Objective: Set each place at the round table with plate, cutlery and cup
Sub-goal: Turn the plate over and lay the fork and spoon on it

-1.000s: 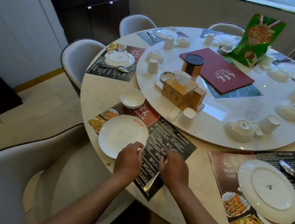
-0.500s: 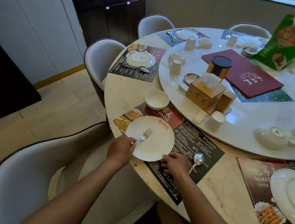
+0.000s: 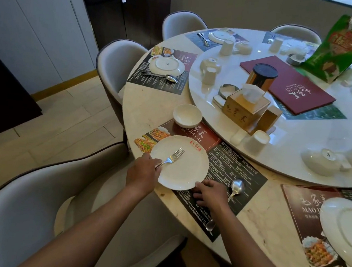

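A white plate (image 3: 186, 170) lies on the dark placemat (image 3: 237, 167) at the near place of the round table (image 3: 149, 108). My left hand (image 3: 142, 173) grips the handle of a fork (image 3: 174, 155), whose tines lie over the plate. My right hand (image 3: 210, 194) rests flat on the placemat, fingertips at the plate's near rim, and covers the middle of a spoon (image 3: 237, 185). The spoon's bowl points away from me. A small white bowl (image 3: 187, 115) stands beyond the plate. An upturned white cup (image 3: 256, 141) sits on the turntable's edge.
The white turntable (image 3: 273, 172) holds a tissue box (image 3: 244, 109), a red menu (image 3: 290, 87), a green bag (image 3: 342, 47), and several cups and bowls. Another plate (image 3: 344, 226) lies at the right. Grey chairs (image 3: 27, 216) ring the table; the places at the far left have plates and cutlery.
My left hand has brought the fork onto the plate. The spoon now lies to the right of the plate under my right hand. My view has shifted left and closer.
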`<action>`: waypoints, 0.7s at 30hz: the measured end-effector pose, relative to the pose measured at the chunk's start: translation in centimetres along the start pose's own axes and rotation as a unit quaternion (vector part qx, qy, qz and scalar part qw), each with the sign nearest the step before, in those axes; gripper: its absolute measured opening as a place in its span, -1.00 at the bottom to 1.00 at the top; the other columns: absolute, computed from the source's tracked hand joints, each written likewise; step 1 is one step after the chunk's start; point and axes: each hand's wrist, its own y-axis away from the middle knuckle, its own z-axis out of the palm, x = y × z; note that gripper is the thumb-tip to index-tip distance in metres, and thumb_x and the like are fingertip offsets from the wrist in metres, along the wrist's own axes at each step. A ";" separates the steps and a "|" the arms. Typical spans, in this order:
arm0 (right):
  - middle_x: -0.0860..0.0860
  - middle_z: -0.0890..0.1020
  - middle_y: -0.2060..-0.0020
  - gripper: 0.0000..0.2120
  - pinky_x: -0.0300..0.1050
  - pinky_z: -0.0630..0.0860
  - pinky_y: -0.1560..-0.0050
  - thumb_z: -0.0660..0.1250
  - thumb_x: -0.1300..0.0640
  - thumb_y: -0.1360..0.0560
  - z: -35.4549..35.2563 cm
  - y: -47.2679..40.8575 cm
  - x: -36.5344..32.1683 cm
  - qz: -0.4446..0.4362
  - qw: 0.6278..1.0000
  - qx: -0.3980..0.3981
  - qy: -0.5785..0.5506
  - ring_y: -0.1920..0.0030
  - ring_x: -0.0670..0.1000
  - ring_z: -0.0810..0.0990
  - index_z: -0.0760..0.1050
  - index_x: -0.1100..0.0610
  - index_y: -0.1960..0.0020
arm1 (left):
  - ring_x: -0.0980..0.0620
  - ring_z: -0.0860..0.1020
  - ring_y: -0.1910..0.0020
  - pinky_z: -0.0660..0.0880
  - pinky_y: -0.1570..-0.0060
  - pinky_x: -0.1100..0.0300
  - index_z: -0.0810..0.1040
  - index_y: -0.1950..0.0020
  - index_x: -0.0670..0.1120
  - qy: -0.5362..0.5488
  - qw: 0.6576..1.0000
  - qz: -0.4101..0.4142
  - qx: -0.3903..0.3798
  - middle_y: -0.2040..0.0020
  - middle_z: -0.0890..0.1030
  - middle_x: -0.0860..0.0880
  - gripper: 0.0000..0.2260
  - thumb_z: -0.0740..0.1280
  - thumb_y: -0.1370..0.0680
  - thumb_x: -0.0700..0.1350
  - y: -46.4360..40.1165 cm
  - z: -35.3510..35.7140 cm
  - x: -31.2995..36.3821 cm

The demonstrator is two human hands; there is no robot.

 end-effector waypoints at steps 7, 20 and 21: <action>-0.13 0.61 0.26 -0.94 -0.21 0.41 0.37 0.34 0.02 -0.54 -5.0 1.9 0.6 -0.183 0.914 0.227 0.282 0.28 -0.13 0.57 0.58 -0.05 0.08 | -0.02 0.55 0.11 0.52 0.23 0.09 0.64 -0.01 0.03 -0.036 0.988 0.123 0.087 0.08 0.62 0.02 -0.84 0.38 -0.54 0.08 3.4 0.4 6.5; -0.01 0.49 -0.34 -0.57 -0.04 0.50 -0.19 0.29 -0.06 -0.56 -14.4 1.6 7.4 -0.253 0.822 0.153 0.487 -0.28 0.04 0.46 0.47 0.01 -0.40 | -0.07 0.59 0.06 0.36 0.23 0.09 0.51 -0.05 -0.02 -0.057 0.983 0.130 -0.116 0.01 0.60 -0.03 -0.82 0.27 -0.62 0.08 7.3 5.4 18.8; -0.01 0.50 -0.33 -0.57 -0.03 0.50 -0.17 0.30 -0.06 -0.55 -14.6 1.5 7.4 -0.254 0.823 0.152 0.485 -0.27 0.04 0.47 0.48 0.01 -0.39 | -0.08 0.58 0.08 0.37 0.23 0.09 0.51 -0.02 -0.03 -0.052 0.983 0.126 -0.119 0.03 0.61 -0.04 -0.84 0.26 -0.62 0.04 7.3 5.6 18.9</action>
